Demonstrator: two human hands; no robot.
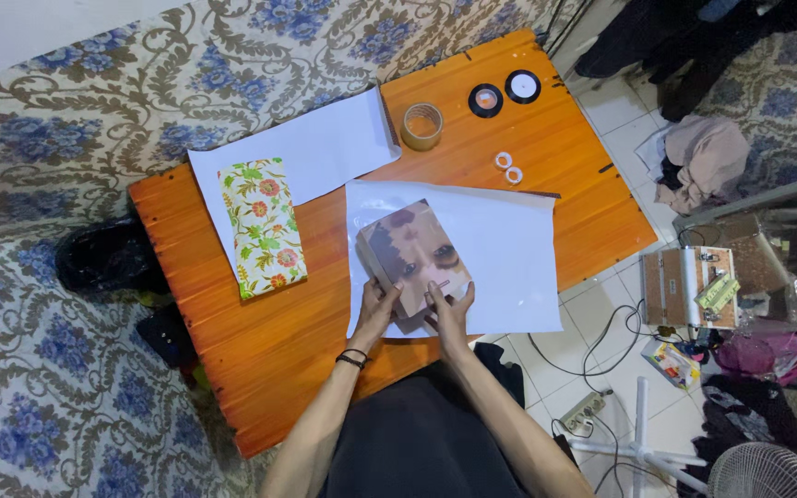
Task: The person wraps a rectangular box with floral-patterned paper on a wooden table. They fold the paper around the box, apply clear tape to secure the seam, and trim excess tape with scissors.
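1. Two hands meet on one thing: a thick rectangular book with a brown-toned printed cover (413,255), lying on a large white sheet of paper (509,254) at the near edge of the orange wooden table (269,341)
2. The book's long axis runs away from the person and slants toward their left, so its near short end points straight at both hands
3. The left hand (378,309) clasps the near left corner, fingers curled round the book's edge and thumb on the cover; the right hand (449,312) presses flat-fingered on the near right corner, lightly closed on it. Both lie equally near, one on either side of the same end
4. The white sheet spreads mostly to the right of and beyond the book, with little showing on the left
5. Well apart to the left, a floral-wrapped rectangular parcel (263,227) lies on a second white sheet (325,148)
6. At the far side stand a roll of brown tape (422,125), two black tape rolls (504,93) and two small white rings (508,167)
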